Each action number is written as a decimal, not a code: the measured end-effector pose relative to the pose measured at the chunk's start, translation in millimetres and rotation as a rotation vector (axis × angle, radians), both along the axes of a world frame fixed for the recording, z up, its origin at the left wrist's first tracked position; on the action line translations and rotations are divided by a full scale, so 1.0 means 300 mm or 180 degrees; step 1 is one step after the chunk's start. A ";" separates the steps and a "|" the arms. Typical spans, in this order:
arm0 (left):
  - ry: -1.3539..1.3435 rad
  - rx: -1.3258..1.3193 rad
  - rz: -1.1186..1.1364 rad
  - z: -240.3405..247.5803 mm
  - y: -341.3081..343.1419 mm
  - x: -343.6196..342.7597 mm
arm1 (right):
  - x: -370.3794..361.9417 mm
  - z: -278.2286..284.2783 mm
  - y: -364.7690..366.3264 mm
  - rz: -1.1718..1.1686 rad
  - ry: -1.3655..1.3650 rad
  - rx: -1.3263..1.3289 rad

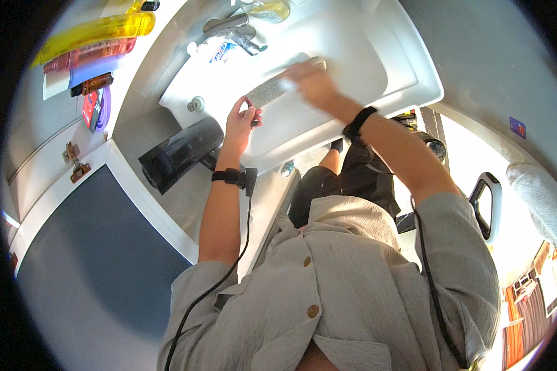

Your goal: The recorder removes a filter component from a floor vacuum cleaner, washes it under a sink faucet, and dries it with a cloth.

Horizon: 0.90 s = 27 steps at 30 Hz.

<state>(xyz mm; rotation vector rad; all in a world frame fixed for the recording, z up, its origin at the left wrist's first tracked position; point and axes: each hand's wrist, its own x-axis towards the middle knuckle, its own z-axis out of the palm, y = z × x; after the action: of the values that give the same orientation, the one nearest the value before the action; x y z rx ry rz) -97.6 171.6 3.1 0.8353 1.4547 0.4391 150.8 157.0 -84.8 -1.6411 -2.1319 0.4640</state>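
Observation:
A long grey textured roller [272, 89] slants across the white sink [408, 74], its far end up and to the right. My left hand [244, 117] grips the dark near end of the roller, fingers closed around it. Over the roller's upper part is my right hand [315, 83], smeared by motion, so its fingers do not show clearly. A small white patch shows by its fingertips, too blurred to name. Beside my left wrist stands a large black cylinder [182, 151].
A faucet [232, 31] and a white packet with blue print [220, 51] sit at the sink's back left. Several bottles, one a yellow bottle [99, 34], line the left shelf. An open cabinet door [105, 247] fills the lower left. A grey towel [541, 201] hangs right.

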 end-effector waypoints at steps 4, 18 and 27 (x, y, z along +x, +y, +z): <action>0.0036 0.0073 0.0002 -0.001 -0.004 -0.021 | 0.187 0.005 0.007 -0.0589 -0.0404 -0.1017; -0.0047 -0.0279 -0.0207 -0.017 -0.038 -0.040 | 0.215 -0.041 0.024 -0.0444 -0.0587 -0.0888; -0.0079 0.0274 -0.0020 -0.005 -0.029 0.007 | -0.154 0.231 0.033 0.0821 0.0279 -0.0112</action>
<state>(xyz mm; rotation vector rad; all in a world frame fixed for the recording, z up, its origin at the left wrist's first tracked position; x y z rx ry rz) -95.5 163.0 1.7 0.8999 1.4181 0.5087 104.6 166.9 -15.6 -1.3414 -2.2901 0.6420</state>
